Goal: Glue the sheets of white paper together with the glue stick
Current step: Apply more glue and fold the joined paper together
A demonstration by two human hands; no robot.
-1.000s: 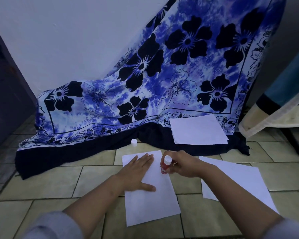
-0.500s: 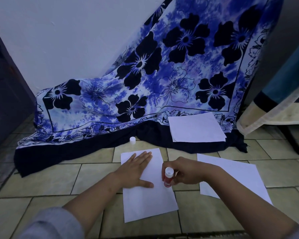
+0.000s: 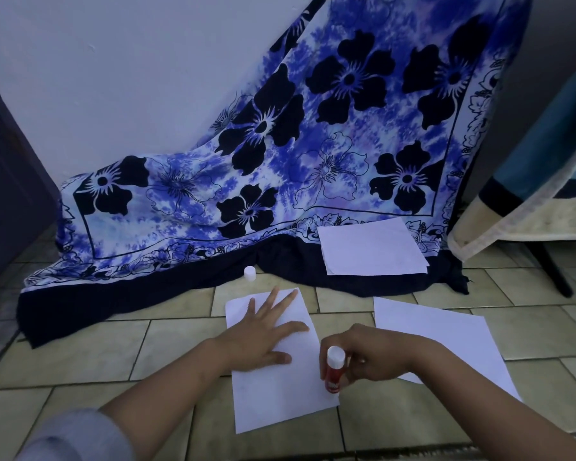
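On the floor tiles, left hand lies flat, open on a paper sheet; right hand grips the glue stick at the sheet's three o'clock edge.

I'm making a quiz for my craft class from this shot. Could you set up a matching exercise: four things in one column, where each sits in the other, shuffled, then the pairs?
Things:
1. glue stick
2. white cap
3. far sheet
4. near sheet

Places:
A. lying on the dark hem of the flowered cloth
B. under the flat left hand
C. in the right hand
D. alone on the tiles, at the cloth's edge

Pairs: 1-C, 2-D, 3-A, 4-B
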